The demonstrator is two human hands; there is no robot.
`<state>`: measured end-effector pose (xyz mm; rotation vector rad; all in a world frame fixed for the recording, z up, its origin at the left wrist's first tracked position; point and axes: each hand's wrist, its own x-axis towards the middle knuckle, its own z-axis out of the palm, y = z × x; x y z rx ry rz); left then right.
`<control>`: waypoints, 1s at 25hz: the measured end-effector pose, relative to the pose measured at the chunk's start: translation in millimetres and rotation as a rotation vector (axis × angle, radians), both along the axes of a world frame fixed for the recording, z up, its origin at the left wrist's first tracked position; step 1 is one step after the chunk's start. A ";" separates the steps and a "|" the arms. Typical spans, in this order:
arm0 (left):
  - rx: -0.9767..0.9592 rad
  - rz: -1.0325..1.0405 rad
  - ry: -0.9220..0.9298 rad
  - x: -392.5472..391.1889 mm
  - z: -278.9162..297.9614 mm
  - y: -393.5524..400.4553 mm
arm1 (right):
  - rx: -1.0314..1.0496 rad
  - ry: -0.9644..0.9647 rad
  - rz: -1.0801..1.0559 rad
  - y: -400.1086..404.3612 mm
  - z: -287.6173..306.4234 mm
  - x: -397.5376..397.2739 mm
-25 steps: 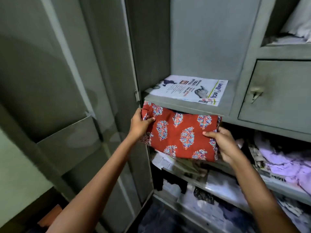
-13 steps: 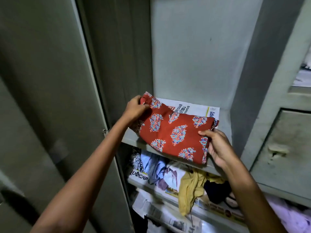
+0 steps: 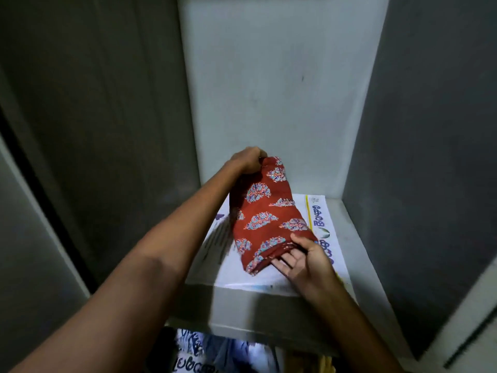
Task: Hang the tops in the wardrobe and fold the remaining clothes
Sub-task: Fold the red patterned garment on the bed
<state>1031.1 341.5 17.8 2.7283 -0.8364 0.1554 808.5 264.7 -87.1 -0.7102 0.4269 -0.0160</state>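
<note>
My folded cloth (image 3: pixel 265 216) sits on the newspaper (image 3: pixel 320 224) that lines the grey wardrobe shelf (image 3: pixel 349 230), lying lengthwise from the front of the shelf toward the back wall. It is a rust-red fabric printed with rows of leaf-like motifs in pale blue and white with pink touches, folded into a thick, narrow bundle whose layered edges show at the near end. The far end is lifted off the paper, because my left hand (image 3: pixel 248 158) has its fingers curled around that end, grasping it from above. My right hand (image 3: pixel 304 258) is at the near end: the thumb lies on top of the bundle and the fingers, fairly straight, reach in under the folded edge, so the cloth is pinched lightly between them. The newspaper has printed script along its right side and juts slightly past the cloth toward me. Below the shelf front, other clothes (image 3: pixel 228 354) on more newspaper show in the lower compartment.
</note>
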 end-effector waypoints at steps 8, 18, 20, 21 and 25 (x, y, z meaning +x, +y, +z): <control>-0.032 0.097 0.031 29.2 -66.0 -19.3 | 0.010 0.119 0.048 2.4 -19.1 9.9; -0.089 0.395 0.288 -28.3 -80.6 -4.8 | -1.430 0.089 0.004 -30.3 42.6 71.8; -0.117 0.524 0.365 -45.5 -90.1 8.9 | -1.480 0.240 0.090 -39.3 22.9 97.8; -0.127 0.524 0.379 -50.5 -94.8 15.8 | -1.459 0.281 0.098 -43.8 15.2 103.4; -0.395 0.464 0.474 -58.6 -102.6 36.8 | -1.516 0.384 0.087 -52.4 4.6 102.9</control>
